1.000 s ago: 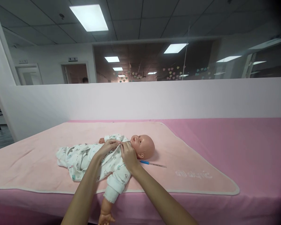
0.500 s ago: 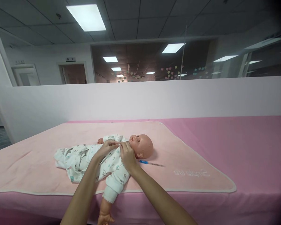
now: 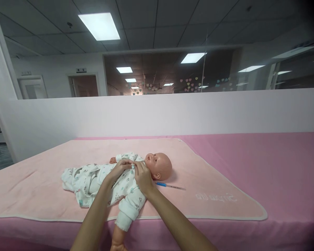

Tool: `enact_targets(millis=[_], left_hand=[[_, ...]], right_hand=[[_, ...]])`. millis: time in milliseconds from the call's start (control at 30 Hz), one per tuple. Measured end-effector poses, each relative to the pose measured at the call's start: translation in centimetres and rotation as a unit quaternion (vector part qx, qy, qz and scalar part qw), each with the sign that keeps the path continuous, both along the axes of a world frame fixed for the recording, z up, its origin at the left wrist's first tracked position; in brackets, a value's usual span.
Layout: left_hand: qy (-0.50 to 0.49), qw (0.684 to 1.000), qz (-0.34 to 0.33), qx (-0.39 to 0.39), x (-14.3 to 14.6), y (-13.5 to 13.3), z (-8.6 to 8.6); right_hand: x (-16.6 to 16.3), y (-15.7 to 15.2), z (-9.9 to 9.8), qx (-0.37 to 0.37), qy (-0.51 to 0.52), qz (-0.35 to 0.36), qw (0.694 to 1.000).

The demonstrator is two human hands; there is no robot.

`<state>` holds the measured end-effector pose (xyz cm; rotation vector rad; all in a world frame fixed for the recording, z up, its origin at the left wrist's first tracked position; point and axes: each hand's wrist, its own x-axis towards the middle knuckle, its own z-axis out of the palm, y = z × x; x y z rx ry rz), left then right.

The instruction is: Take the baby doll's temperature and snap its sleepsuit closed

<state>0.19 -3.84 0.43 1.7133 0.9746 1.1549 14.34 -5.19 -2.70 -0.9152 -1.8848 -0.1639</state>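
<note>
A baby doll (image 3: pixel 161 166) lies on its back with its head to the right. It wears a white printed baby outfit (image 3: pixel 125 184). My left hand (image 3: pixel 121 168) is closed at the chest, its fingertips pinching the front edge of the outfit. Just below the doll's chin, my right hand (image 3: pixel 143 177) also has its fingers closed on the cloth, close to my left fingertips. A small round spot, perhaps a snap, shows between the hands. The fingertips partly hide the cloth edge. The doll's near arm (image 3: pixel 119 237) hangs over the front edge.
Beside the doll's head lies a thin clear stick with a blue end (image 3: pixel 170 186); its kind I cannot tell. Beneath are a peach mat (image 3: pixel 225 205) with pale lettering and a pink cover (image 3: pixel 285 174). A low white wall (image 3: pixel 199 113) stands behind.
The view has tilted up a little, so everything sits slightly lower. Both hands stay at the doll's chest, and the small round spot now shows between them.
</note>
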Motion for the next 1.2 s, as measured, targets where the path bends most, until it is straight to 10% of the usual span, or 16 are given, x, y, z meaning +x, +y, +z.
enact_targets(millis=[1200], left_hand=[[-0.098, 0.995, -0.01, -0.02, -0.1, -0.3, -0.2]], right_hand=[[0.0, -0.8, 1.4, 0.023, -0.022, 0.046, 0.998]])
